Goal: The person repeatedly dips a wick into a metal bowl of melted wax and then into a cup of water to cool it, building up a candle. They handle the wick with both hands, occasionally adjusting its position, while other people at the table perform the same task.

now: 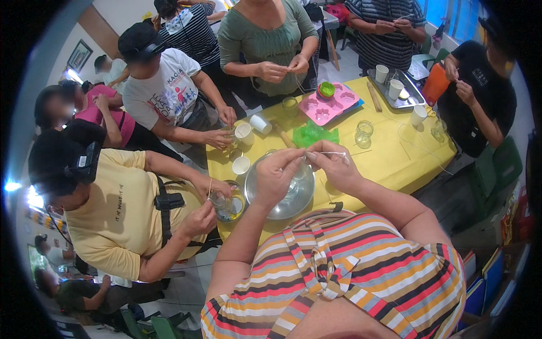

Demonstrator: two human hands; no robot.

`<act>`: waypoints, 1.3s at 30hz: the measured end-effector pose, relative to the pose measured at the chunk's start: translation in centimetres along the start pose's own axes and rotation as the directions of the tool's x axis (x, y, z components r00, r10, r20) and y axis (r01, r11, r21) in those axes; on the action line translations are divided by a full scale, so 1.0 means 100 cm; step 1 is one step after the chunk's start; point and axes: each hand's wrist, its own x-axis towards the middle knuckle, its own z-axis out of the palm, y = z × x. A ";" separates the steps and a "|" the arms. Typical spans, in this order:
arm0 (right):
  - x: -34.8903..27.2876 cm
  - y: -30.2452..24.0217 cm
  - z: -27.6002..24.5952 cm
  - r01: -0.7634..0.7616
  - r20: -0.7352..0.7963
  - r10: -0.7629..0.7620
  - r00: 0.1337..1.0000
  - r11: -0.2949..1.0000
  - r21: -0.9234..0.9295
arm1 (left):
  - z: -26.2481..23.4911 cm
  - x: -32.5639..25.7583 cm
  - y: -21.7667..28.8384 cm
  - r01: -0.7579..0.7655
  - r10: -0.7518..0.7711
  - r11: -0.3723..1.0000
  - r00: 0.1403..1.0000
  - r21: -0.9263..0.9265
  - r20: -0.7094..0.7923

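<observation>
Yellow tablecloth (389,164) covers a crowded craft table. Both hands meet above a metal bowl (280,192): the left hand (275,172) and right hand (333,164) pinch a thin white wick (330,153) between fingertips. A loose pinch could drop it into the bowl just below.

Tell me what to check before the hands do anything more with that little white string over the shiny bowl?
1. Left hand pinching the white string: ok.
2. Right hand pinching it too: ok.
3. Silver bowl sits right under the hands: ok.
4. Glass inside the bowl standing upright: cannot tell, hands hide it.
5. Neighbour's glass jar apart from the bowl: not ok, it looks very close.
6. Yellow table has bare room nearby: ok.
</observation>
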 end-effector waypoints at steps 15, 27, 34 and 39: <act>0.001 0.000 0.001 0.042 0.027 -0.044 0.999 0.998 0.040 | -0.001 0.001 -0.008 0.207 -0.201 0.955 0.978 -0.214 0.047; 0.001 0.000 0.007 -0.033 -0.004 0.034 0.999 0.986 0.163 | 0.013 0.001 0.002 -0.147 0.176 0.975 0.969 0.169 -0.173; -0.002 -0.005 0.008 -0.052 0.032 0.048 0.998 0.984 0.169 | 0.011 0.002 -0.003 -0.275 0.309 0.936 0.941 0.219 -0.138; -0.001 -0.006 0.004 -0.048 0.061 0.040 0.997 0.990 0.136 | 0.011 0.003 -0.007 -0.268 0.290 0.949 0.949 0.167 -0.125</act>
